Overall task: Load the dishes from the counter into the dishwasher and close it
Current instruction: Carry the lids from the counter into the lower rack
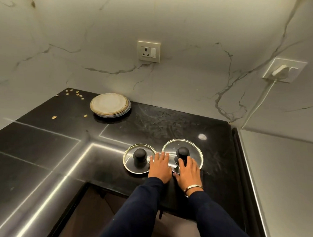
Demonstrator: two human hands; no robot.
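Reaching over two glass lids (182, 155) near the black table's (44, 146) front edge, the left hand (159, 167) and right hand (188, 172) lie flat with fingers straight, grasping nothing, apparently about to gather them; stacked plates (110, 105) wait by the wall.

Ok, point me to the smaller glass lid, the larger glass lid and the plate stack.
smaller glass lid (140, 154): head view, its black knob.
larger glass lid (182, 152): head view, its black knob.
plate stack (109, 103): head view, top plate's middle.
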